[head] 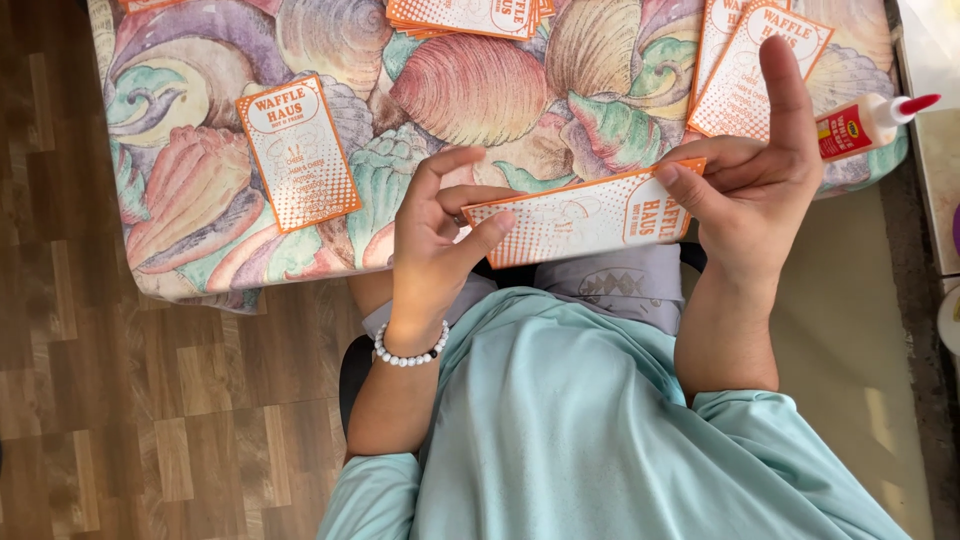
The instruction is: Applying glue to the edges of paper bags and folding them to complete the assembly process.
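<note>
Both hands pinch 1 orange-bordered card (585,215) flat above the lap, left hand (435,245) at one end, right hand (755,170) at the other with forefinger raised, likely keeping it taut; glue bottle (865,122) lies just beside on the shell-print cloth (200,200).

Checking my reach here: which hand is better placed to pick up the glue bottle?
Probably the right hand: it is right beside the glue bottle on the table's right edge. The left hand pinches the far end of the orange card, away from the bottle.
</note>
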